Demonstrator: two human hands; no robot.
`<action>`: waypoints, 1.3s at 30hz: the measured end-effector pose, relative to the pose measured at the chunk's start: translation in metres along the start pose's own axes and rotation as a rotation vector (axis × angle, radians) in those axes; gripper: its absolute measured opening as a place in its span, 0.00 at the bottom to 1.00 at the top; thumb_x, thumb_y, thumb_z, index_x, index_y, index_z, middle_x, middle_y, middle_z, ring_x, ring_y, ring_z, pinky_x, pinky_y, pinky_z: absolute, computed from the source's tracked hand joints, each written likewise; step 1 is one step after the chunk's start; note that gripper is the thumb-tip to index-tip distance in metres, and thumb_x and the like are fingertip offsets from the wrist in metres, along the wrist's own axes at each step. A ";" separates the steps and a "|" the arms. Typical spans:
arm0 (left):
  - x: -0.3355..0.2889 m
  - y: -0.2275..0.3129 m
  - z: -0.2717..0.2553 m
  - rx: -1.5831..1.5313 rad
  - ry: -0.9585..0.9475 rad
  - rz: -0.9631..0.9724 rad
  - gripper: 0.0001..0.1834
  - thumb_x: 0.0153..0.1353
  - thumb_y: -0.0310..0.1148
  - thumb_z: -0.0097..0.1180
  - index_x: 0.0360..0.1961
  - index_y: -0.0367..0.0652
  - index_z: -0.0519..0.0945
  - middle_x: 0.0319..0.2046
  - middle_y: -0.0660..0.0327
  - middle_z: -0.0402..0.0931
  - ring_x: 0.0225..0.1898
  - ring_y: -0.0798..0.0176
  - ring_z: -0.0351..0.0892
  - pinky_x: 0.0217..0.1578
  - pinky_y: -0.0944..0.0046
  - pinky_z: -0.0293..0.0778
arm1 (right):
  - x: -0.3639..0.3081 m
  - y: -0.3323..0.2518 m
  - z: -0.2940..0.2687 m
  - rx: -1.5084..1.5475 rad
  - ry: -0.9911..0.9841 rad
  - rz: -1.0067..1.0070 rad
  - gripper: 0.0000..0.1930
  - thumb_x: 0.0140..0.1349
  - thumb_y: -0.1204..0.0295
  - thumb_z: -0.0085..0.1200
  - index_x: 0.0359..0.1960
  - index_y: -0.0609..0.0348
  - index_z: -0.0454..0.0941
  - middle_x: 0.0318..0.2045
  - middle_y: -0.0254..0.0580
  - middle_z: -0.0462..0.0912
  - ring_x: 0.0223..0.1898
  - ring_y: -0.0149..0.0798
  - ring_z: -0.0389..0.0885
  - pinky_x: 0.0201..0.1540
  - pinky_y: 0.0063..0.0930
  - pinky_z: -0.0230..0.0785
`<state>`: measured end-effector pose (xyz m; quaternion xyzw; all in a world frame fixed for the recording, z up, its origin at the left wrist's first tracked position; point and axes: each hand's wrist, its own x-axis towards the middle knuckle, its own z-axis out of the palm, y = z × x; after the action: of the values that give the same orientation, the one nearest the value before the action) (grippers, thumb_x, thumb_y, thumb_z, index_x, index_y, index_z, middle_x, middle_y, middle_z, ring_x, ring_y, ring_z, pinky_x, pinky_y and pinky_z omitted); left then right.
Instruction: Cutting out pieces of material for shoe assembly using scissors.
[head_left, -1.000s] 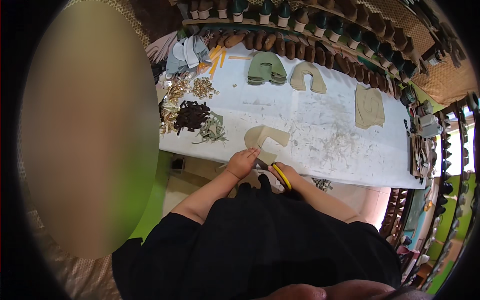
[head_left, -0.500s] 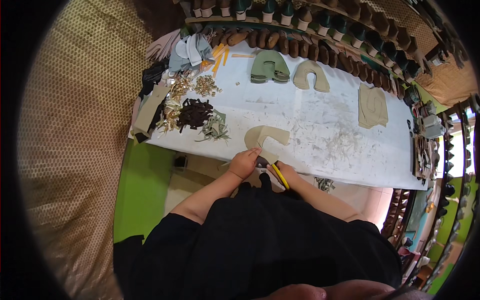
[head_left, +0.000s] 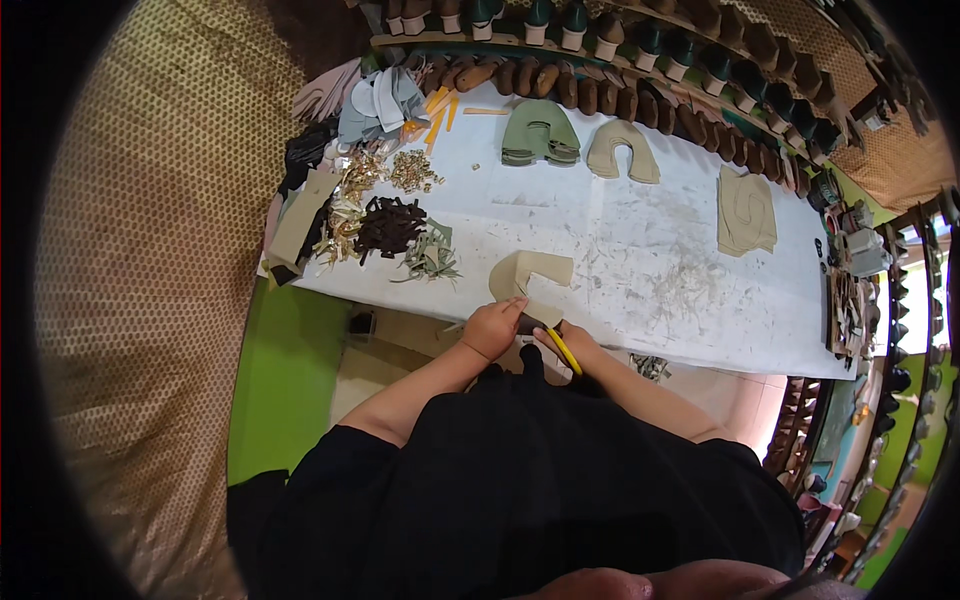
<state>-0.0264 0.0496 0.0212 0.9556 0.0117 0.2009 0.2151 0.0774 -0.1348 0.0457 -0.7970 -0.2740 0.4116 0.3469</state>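
Observation:
A beige, curved U-shaped material piece (head_left: 512, 275) reaches over the front edge of the white table, its open side facing right. My left hand (head_left: 494, 328) is closed on its near end, fingers pressed on top. Close by on the right, my right hand (head_left: 578, 348) is wrapped round a slim yellow tool (head_left: 563, 352) with a dark edge, at the piece's near end. Its working tip is hidden, so its exact kind does not show. Something dark brown (head_left: 532, 325) shows under the piece between my hands.
On the white table (head_left: 640, 230) lie a green U-shaped stack (head_left: 540, 132), beige U-shaped pieces (head_left: 622, 152) and another beige stack (head_left: 746, 212). Dark brown strips (head_left: 390, 227), grey-green strips (head_left: 430, 257) and gold buckles (head_left: 413, 171) are heaped at left. Shoe racks (head_left: 640, 60) line the back.
The near part of the beige piece has shifted slightly right and turned a little. My hands have moved only slightly, both keeping their hold.

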 end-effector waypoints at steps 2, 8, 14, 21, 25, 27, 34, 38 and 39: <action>-0.001 0.000 -0.001 0.002 0.008 0.004 0.17 0.55 0.27 0.56 0.48 0.41 0.80 0.43 0.57 0.83 0.38 0.53 0.84 0.38 0.57 0.80 | -0.001 -0.008 -0.005 -0.029 -0.038 0.054 0.35 0.66 0.40 0.48 0.52 0.64 0.75 0.38 0.60 0.83 0.43 0.57 0.82 0.48 0.40 0.72; 0.000 0.000 -0.001 -0.001 -0.008 -0.002 0.17 0.56 0.27 0.56 0.47 0.41 0.81 0.43 0.57 0.83 0.39 0.53 0.84 0.37 0.57 0.80 | 0.003 0.001 -0.003 -0.048 -0.060 0.053 0.34 0.66 0.42 0.48 0.54 0.64 0.74 0.43 0.63 0.82 0.47 0.61 0.80 0.51 0.41 0.71; 0.002 0.008 -0.005 -0.016 -0.064 -0.123 0.17 0.55 0.27 0.56 0.48 0.41 0.81 0.40 0.56 0.83 0.37 0.51 0.83 0.37 0.56 0.80 | 0.003 0.005 0.007 -0.031 -0.012 0.010 0.33 0.67 0.43 0.47 0.54 0.65 0.74 0.44 0.64 0.82 0.49 0.64 0.79 0.52 0.42 0.71; 0.005 0.013 -0.007 -0.064 -0.024 -0.051 0.18 0.55 0.25 0.58 0.49 0.42 0.81 0.40 0.55 0.83 0.37 0.50 0.83 0.37 0.55 0.79 | 0.004 -0.003 -0.004 0.011 -0.063 0.003 0.33 0.67 0.41 0.47 0.53 0.63 0.76 0.36 0.60 0.84 0.40 0.58 0.83 0.44 0.41 0.73; 0.005 0.014 -0.010 -0.046 -0.058 -0.047 0.18 0.55 0.26 0.59 0.48 0.40 0.81 0.42 0.55 0.83 0.39 0.51 0.83 0.39 0.56 0.79 | 0.007 -0.001 -0.005 0.015 -0.081 0.043 0.33 0.65 0.43 0.50 0.60 0.57 0.72 0.53 0.61 0.78 0.57 0.61 0.75 0.57 0.41 0.68; 0.003 0.010 -0.009 -0.044 -0.034 -0.010 0.19 0.55 0.26 0.60 0.49 0.39 0.80 0.43 0.54 0.83 0.40 0.51 0.83 0.40 0.56 0.79 | 0.001 -0.016 -0.012 0.022 -0.176 0.114 0.34 0.67 0.41 0.45 0.60 0.58 0.72 0.53 0.62 0.78 0.57 0.60 0.75 0.58 0.41 0.68; 0.005 -0.010 -0.009 0.035 -0.082 -0.009 0.26 0.55 0.29 0.62 0.57 0.40 0.75 0.53 0.50 0.78 0.52 0.46 0.78 0.52 0.53 0.76 | 0.013 0.007 -0.005 -0.115 -0.174 0.103 0.36 0.68 0.37 0.36 0.44 0.62 0.80 0.29 0.56 0.84 0.36 0.57 0.83 0.42 0.42 0.74; 0.004 -0.028 -0.003 0.085 -0.062 0.104 0.25 0.55 0.28 0.61 0.57 0.41 0.76 0.54 0.52 0.78 0.54 0.47 0.78 0.54 0.53 0.75 | 0.011 0.014 -0.004 0.085 -0.169 0.064 0.36 0.69 0.37 0.34 0.32 0.62 0.77 0.17 0.47 0.77 0.21 0.47 0.79 0.31 0.38 0.71; 0.005 -0.031 -0.004 0.083 -0.080 0.159 0.24 0.56 0.28 0.59 0.56 0.42 0.76 0.54 0.53 0.78 0.54 0.48 0.78 0.54 0.53 0.75 | 0.011 0.014 -0.005 0.116 -0.158 0.041 0.36 0.69 0.37 0.34 0.30 0.62 0.77 0.17 0.46 0.76 0.20 0.45 0.77 0.29 0.36 0.70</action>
<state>-0.0210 0.0802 0.0132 0.9689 -0.0647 0.1784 0.1590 0.0889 -0.1373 0.0315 -0.7460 -0.2599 0.4955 0.3611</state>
